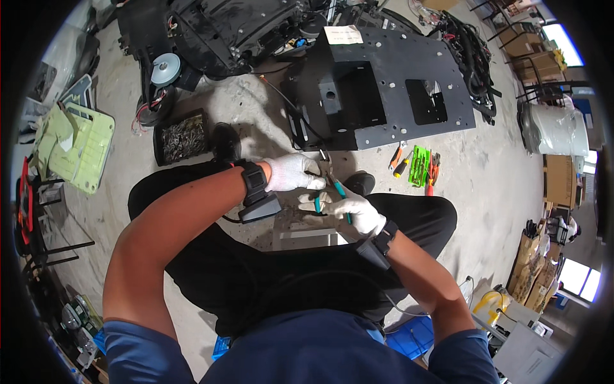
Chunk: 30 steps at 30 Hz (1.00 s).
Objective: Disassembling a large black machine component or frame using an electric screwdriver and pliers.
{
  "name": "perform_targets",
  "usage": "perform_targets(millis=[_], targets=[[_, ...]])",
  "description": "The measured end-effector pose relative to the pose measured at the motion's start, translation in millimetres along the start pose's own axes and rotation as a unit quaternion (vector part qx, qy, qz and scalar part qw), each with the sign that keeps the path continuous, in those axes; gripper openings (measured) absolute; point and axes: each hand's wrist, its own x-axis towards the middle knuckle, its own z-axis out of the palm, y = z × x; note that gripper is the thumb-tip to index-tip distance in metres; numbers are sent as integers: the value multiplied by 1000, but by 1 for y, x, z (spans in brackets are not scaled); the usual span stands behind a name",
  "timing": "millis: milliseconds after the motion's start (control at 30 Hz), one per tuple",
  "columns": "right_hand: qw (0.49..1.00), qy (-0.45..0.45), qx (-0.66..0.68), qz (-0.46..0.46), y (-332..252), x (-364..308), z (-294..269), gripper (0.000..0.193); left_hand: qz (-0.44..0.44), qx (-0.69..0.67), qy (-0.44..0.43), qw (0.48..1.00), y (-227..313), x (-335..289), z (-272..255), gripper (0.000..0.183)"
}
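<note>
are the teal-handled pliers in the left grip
No, the gloved right grip has the teal-handled pliers, its fingers around their handles.

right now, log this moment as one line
right hand: holding teal-handled pliers; left hand: gloved, near pliers' tip; dark panel: beyond hands

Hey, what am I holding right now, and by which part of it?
Your right hand holds the teal-handled pliers by the handles. Whether your left hand grips anything, I can't tell.
</note>
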Motion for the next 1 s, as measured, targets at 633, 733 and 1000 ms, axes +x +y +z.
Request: perform_targets(millis=[633, 733, 1000], targets=[[920, 242, -285, 116, -16, 30, -28, 43, -66, 130, 389, 910, -33, 89, -33, 38], [923, 247, -275, 107, -14, 33, -26, 40, -74, 178, 411, 891, -35, 91, -29, 31], [931, 259, -253, 37, -8, 42, -21, 25, -78, 152, 384, 907, -27, 88, -27, 28]])
